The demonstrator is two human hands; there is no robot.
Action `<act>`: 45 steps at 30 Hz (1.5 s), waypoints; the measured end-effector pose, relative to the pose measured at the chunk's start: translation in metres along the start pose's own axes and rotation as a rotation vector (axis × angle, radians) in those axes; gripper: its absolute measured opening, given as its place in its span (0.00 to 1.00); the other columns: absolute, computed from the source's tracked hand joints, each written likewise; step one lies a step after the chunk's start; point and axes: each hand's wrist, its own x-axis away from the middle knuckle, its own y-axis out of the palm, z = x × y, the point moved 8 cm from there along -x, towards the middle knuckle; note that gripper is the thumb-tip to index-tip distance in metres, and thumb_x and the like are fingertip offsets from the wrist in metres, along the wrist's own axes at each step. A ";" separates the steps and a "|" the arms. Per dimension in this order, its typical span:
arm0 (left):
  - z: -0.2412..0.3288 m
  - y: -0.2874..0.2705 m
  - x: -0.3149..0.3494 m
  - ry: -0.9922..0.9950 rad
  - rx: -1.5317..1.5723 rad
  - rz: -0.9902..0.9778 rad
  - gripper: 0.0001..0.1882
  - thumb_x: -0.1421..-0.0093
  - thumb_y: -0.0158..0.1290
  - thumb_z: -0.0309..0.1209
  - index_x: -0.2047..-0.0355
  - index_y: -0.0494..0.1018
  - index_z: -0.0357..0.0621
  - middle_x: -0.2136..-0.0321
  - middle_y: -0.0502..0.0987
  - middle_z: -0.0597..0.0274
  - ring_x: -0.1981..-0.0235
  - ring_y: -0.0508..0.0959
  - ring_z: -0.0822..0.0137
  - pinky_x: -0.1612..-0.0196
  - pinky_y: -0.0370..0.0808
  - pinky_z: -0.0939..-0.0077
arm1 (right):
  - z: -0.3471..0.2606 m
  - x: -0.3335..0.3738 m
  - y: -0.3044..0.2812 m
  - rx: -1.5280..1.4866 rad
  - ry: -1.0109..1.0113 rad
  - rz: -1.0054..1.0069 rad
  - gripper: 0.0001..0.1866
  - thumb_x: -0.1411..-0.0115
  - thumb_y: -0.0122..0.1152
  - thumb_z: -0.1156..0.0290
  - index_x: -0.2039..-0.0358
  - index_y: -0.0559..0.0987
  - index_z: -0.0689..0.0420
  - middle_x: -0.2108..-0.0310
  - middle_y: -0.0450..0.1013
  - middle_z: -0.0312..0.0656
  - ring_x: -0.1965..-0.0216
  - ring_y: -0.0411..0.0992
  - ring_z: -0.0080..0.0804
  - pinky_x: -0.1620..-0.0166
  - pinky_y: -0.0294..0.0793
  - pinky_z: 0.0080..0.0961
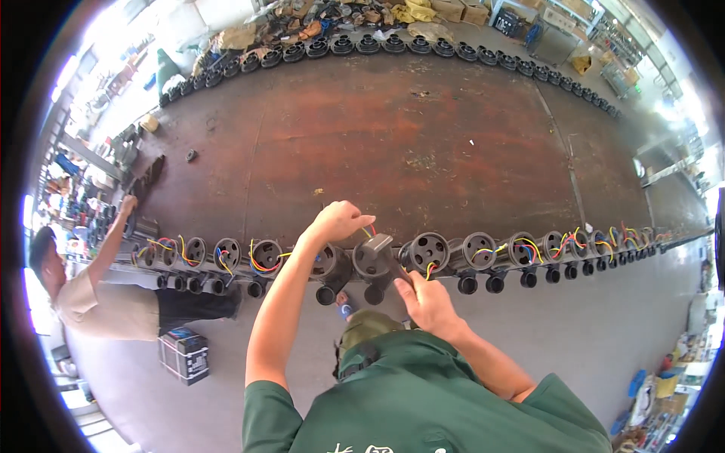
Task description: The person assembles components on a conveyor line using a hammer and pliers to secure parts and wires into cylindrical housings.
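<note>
My left hand (343,221) is raised over the table's near edge, its fingers pinched on thin red and yellow wires (369,230). The wires come up by a black round pump-like housing (362,266), which stands upright with a short side pipe (374,293) toward me. In my right hand (428,302) is a hammer (377,245), gripped by its dark handle. Its grey head hangs over that same housing and covers part of it; whether they touch I cannot tell. Beside my right hand stands another housing (432,251) with holes in its top and coloured wires.
Similar housings with loose wires line the near edge both ways. Along the far edge of the large brown table (362,143) runs a row of black round parts (368,44). At the left, a co-worker (106,302) reaches over the table. A strapped box (183,355) sits on the floor.
</note>
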 end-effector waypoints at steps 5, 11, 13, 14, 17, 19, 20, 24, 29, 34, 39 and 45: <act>0.019 -0.007 0.026 -0.118 -0.100 0.136 0.28 0.38 0.57 0.52 0.76 0.79 0.34 0.81 0.75 0.40 0.77 0.77 0.42 0.69 0.73 0.53 | 0.055 -0.018 0.023 -0.104 0.020 -0.082 0.25 0.29 0.51 0.48 0.64 0.76 0.62 0.75 0.78 0.54 0.71 0.78 0.54 0.64 0.73 0.50; 0.136 0.011 0.101 0.124 -0.467 0.761 0.15 0.50 0.65 0.30 0.63 0.74 0.44 0.63 0.74 0.57 0.55 0.74 0.52 0.51 0.68 0.55 | 0.035 0.037 -0.082 -0.516 -0.061 -0.097 0.16 0.32 0.60 0.58 0.64 0.77 0.61 0.80 0.73 0.40 0.78 0.69 0.27 0.72 0.67 0.31; 0.139 0.062 0.111 -0.001 -0.221 0.725 0.14 0.43 0.65 0.38 0.65 0.74 0.43 0.67 0.77 0.56 0.61 0.77 0.51 0.57 0.72 0.56 | 0.041 0.042 -0.108 -0.479 -0.162 -0.025 0.13 0.32 0.62 0.63 0.64 0.76 0.61 0.80 0.72 0.39 0.79 0.68 0.23 0.74 0.64 0.27; 0.136 0.094 0.101 -0.159 -0.232 0.511 0.16 0.38 0.61 0.44 0.68 0.75 0.43 0.68 0.79 0.54 0.65 0.79 0.50 0.61 0.74 0.55 | 0.043 0.040 -0.125 -0.437 -0.247 0.051 0.11 0.33 0.63 0.66 0.64 0.75 0.61 0.81 0.71 0.38 0.80 0.67 0.21 0.75 0.63 0.25; 0.136 0.143 0.092 -0.207 -0.375 0.296 0.19 0.36 0.56 0.49 0.69 0.76 0.43 0.69 0.79 0.51 0.64 0.81 0.49 0.61 0.76 0.53 | 0.052 0.037 -0.143 -0.304 -0.109 0.086 0.15 0.32 0.63 0.63 0.66 0.75 0.63 0.81 0.69 0.38 0.78 0.65 0.19 0.74 0.66 0.24; 0.129 0.161 0.088 -0.144 -0.400 0.288 0.21 0.34 0.54 0.50 0.68 0.76 0.43 0.70 0.80 0.47 0.65 0.81 0.47 0.61 0.77 0.51 | 0.062 0.041 -0.138 -0.222 -0.061 0.112 0.19 0.32 0.62 0.58 0.67 0.76 0.64 0.81 0.70 0.40 0.78 0.66 0.21 0.73 0.68 0.26; 0.130 0.165 0.087 -0.170 -0.266 0.219 0.21 0.34 0.52 0.50 0.68 0.76 0.43 0.71 0.80 0.46 0.66 0.82 0.46 0.62 0.77 0.50 | 0.073 0.039 -0.130 -0.226 -0.065 0.124 0.21 0.32 0.62 0.55 0.67 0.76 0.65 0.80 0.71 0.41 0.77 0.67 0.22 0.72 0.68 0.27; 0.132 0.195 0.091 -0.230 0.218 0.188 0.22 0.29 0.45 0.50 0.64 0.75 0.43 0.74 0.81 0.43 0.69 0.81 0.38 0.64 0.76 0.43 | 0.065 0.037 -0.123 -0.109 -0.019 0.113 0.22 0.32 0.60 0.54 0.65 0.77 0.65 0.80 0.72 0.47 0.78 0.70 0.32 0.69 0.70 0.33; 0.124 0.235 0.079 -0.120 0.551 0.251 0.17 0.28 0.47 0.42 0.63 0.71 0.40 0.75 0.79 0.40 0.71 0.79 0.36 0.69 0.74 0.42 | 0.105 0.007 -0.077 0.099 -0.037 0.081 0.20 0.32 0.61 0.56 0.67 0.77 0.63 0.81 0.70 0.44 0.79 0.69 0.25 0.73 0.69 0.31; 0.110 0.242 0.075 0.017 0.531 0.475 0.14 0.31 0.51 0.37 0.68 0.71 0.39 0.74 0.77 0.45 0.73 0.79 0.38 0.71 0.74 0.46 | 0.092 0.012 -0.090 -0.065 0.197 -0.093 0.21 0.30 0.59 0.54 0.68 0.76 0.62 0.78 0.71 0.33 0.75 0.67 0.20 0.70 0.69 0.25; 0.108 0.237 0.077 0.020 0.386 0.491 0.15 0.32 0.53 0.39 0.71 0.72 0.41 0.79 0.78 0.48 0.78 0.78 0.41 0.75 0.74 0.47 | 0.086 0.015 -0.075 0.026 0.047 0.069 0.19 0.30 0.58 0.56 0.64 0.76 0.62 0.81 0.70 0.36 0.79 0.67 0.22 0.74 0.67 0.26; 0.100 0.234 0.081 0.062 0.401 0.590 0.15 0.34 0.56 0.40 0.71 0.72 0.41 0.79 0.77 0.45 0.77 0.78 0.42 0.75 0.73 0.47 | 0.103 0.010 -0.059 -0.128 0.256 -0.100 0.19 0.29 0.56 0.51 0.70 0.72 0.52 0.83 0.64 0.24 0.86 0.58 0.10 0.84 0.56 0.14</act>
